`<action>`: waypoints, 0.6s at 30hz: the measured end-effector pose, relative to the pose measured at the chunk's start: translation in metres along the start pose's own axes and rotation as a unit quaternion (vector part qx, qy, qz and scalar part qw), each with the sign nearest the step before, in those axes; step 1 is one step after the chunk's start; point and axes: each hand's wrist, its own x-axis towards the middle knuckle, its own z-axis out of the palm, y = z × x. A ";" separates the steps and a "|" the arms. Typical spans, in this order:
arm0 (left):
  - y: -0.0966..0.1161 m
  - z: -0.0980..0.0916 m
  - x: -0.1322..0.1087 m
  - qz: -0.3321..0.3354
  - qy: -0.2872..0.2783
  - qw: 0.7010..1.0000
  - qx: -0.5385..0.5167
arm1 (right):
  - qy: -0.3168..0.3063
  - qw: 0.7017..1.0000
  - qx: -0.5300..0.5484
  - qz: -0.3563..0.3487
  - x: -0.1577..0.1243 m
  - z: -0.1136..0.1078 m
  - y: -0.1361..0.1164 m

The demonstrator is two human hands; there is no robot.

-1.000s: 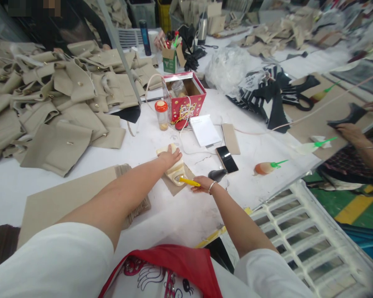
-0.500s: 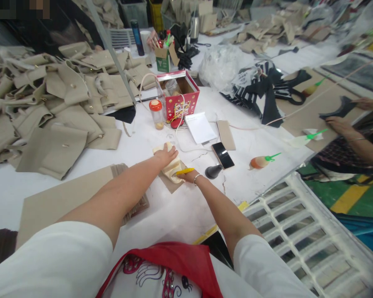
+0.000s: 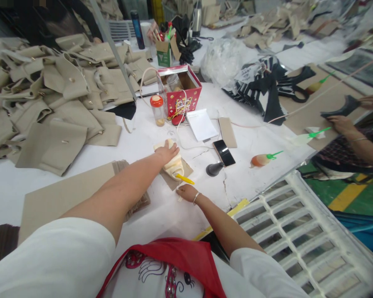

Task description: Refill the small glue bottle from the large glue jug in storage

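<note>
My left hand point(image 3: 168, 152) is closed over the far end of a cream-coloured container point(image 3: 175, 167), which lies tilted over a small beige sheet point(image 3: 187, 167). A yellow-handled tool point(image 3: 185, 179) sticks out of the container's near end, its working end hidden inside. Just below the sheet's near corner is my right hand point(image 3: 187, 193), its fingers pinched together. A small pale bit shows under those fingertips, too small to name. To the right of both hands stand a dark cone-shaped object point(image 3: 214, 169) and a phone point(image 3: 224, 152).
A stack of beige sheets point(image 3: 71, 194) lies left of my hands, with heaped beige bag pieces point(image 3: 59, 99) beyond. Farther back are a red box point(image 3: 186, 97), an orange-lidded jar point(image 3: 158, 111) and a notepad point(image 3: 202, 125). A co-worker's hands point(image 3: 345, 125) hold a dark piece at right.
My right hand has let go of the yellow-handled tool and moved toward me, to the near edge of the beige sheet. My left hand stays on the container.
</note>
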 end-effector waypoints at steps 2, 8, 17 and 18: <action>0.000 0.001 0.001 -0.001 0.003 1.000 -0.001 | 0.008 1.000 -0.008 0.008 -0.005 0.010 0.000; -0.001 0.001 0.000 -0.003 0.005 1.000 0.001 | 0.061 0.997 -0.032 0.026 0.003 0.003 0.001; 0.045 -0.037 -0.014 0.005 -0.061 0.997 0.057 | 0.099 0.993 0.019 0.058 -0.001 -0.003 0.005; 0.054 -0.038 -0.017 0.069 -0.037 0.994 0.076 | 0.106 0.993 0.023 0.045 0.001 -0.005 0.004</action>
